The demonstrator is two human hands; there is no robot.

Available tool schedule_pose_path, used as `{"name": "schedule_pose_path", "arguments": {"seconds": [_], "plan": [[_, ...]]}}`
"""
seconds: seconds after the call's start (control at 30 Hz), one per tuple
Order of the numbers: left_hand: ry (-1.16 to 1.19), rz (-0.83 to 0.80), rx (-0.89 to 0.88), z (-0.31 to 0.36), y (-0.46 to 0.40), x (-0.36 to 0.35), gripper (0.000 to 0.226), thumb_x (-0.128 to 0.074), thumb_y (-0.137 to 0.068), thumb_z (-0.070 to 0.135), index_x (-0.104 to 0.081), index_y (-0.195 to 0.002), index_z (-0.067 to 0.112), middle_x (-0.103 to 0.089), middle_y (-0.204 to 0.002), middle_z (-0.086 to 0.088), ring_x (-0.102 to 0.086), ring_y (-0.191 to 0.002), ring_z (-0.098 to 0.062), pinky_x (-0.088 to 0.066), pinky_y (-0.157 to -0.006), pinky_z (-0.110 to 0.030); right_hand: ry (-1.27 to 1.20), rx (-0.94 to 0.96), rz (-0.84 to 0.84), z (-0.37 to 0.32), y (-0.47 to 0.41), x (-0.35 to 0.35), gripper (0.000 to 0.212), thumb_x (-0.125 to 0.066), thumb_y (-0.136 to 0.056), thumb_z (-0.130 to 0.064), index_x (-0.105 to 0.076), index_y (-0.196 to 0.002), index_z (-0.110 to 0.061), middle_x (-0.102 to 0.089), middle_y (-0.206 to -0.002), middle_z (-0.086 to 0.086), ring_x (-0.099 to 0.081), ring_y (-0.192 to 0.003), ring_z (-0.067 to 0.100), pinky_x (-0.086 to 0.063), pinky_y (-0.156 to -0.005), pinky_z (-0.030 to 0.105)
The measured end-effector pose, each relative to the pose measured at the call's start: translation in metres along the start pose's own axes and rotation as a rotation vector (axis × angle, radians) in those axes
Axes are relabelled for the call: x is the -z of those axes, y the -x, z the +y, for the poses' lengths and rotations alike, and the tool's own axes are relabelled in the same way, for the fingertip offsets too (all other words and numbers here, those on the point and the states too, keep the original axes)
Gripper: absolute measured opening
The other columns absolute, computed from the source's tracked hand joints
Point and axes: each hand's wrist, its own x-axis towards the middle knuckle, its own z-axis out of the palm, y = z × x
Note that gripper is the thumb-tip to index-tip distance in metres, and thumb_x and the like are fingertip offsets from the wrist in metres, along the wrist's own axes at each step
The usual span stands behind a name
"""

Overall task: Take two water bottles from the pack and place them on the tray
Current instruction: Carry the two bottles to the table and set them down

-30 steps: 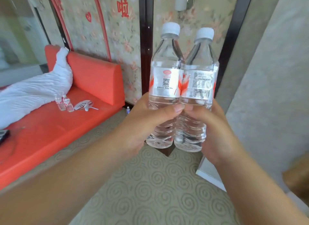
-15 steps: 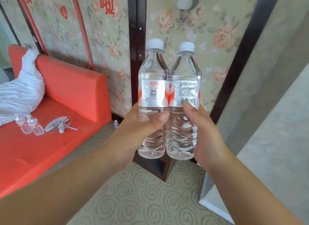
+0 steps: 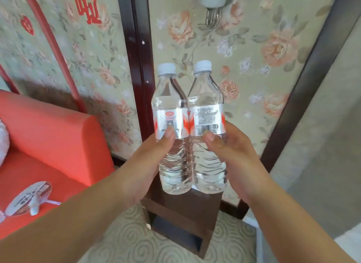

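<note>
I hold two clear water bottles upright in front of me, side by side and touching. The left bottle [image 3: 172, 110] has a white cap and a silver and red label; my left hand [image 3: 144, 165] grips its lower half. The right bottle [image 3: 207, 106] shows a barcode on its label; my right hand [image 3: 232, 157] grips it from the right. Both are in the air above a small dark wooden stand [image 3: 183, 221]. No pack and no tray is in view.
An orange-red sofa [image 3: 48, 137] fills the left, with a round hand fan [image 3: 29, 198] lying on its seat. Floral wallpaper and a dark wooden post [image 3: 136, 57] stand behind. A plain wall [image 3: 322, 135] rises at the right. Patterned carpet [image 3: 125, 243] covers the floor.
My view has swung right and closer to the wall and the dark stand. The sofa has slid left, and the small bottles on it have left the view. Both hands keep their bottles.
</note>
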Motion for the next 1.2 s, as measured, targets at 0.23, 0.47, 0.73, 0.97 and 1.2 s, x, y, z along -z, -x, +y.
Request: {"name": "schedule_pose_path", "arguments": {"seconds": [0.23,0.47,0.73,0.97,1.2], "plan": [[-0.257,-0.148,-0.188,0.012,-0.112,0.056,0.065,-0.086,-0.075,0.057,-0.067,-0.131,0.030,-0.076,-0.126,0.008,-0.072,-0.118,-0.011,-0.052,-0.105,-0.047,0.216,-0.136,0.015,0.047,-0.118,0.039,0.049,-0.084,-0.083,-0.029,-0.071,-0.130,-0.025,-0.078,-0.125,0.001,-0.074,-0.117,0.024,-0.057,-0.101,0.052],[-0.554,-0.186,-0.236,0.003,-0.224,0.099,0.073,-0.094,-0.060,0.052,-0.059,-0.125,0.049,-0.077,-0.113,0.025,-0.074,-0.102,0.004,-0.060,-0.091,-0.030,0.532,-0.264,-0.028,0.089,-0.204,0.047,0.072,-0.090,-0.076,-0.019,-0.056,-0.135,-0.043,-0.073,-0.125,-0.014,-0.072,-0.115,0.011,-0.058,-0.101,0.050],[-0.611,-0.471,-0.158,-0.075,-0.316,0.118,0.070,-0.087,-0.060,0.062,-0.053,-0.122,0.060,-0.071,-0.115,0.035,-0.070,-0.107,0.009,-0.057,-0.094,-0.023,0.682,-0.485,0.123,0.177,-0.215,0.034,0.076,-0.090,-0.070,-0.044,-0.044,-0.129,-0.056,-0.062,-0.126,-0.034,-0.064,-0.114,-0.009,-0.053,-0.091,0.012],[-0.623,-0.624,0.007,-0.199,-0.349,0.104,0.060,-0.096,-0.071,0.021,-0.065,-0.122,0.023,-0.077,-0.113,0.006,-0.072,-0.108,-0.009,-0.055,-0.095,-0.033,0.611,-0.750,0.331,0.313,-0.160,0.034,0.070,-0.094,-0.066,-0.032,-0.052,-0.120,-0.044,-0.074,-0.107,-0.018,-0.070,-0.099,-0.004,-0.061,-0.088,0.027],[-0.582,-0.633,0.155,-0.367,-0.368,0.089,0.072,-0.093,-0.071,0.029,-0.057,-0.133,0.026,-0.074,-0.117,0.011,-0.069,-0.110,-0.003,-0.055,-0.099,-0.030,0.529,-0.874,0.378,0.462,-0.105,0.044,0.078,-0.095,-0.071,-0.021,-0.049,-0.133,-0.023,-0.072,-0.109,-0.009,-0.069,-0.099,0.003,-0.052,-0.082,0.008]]}}
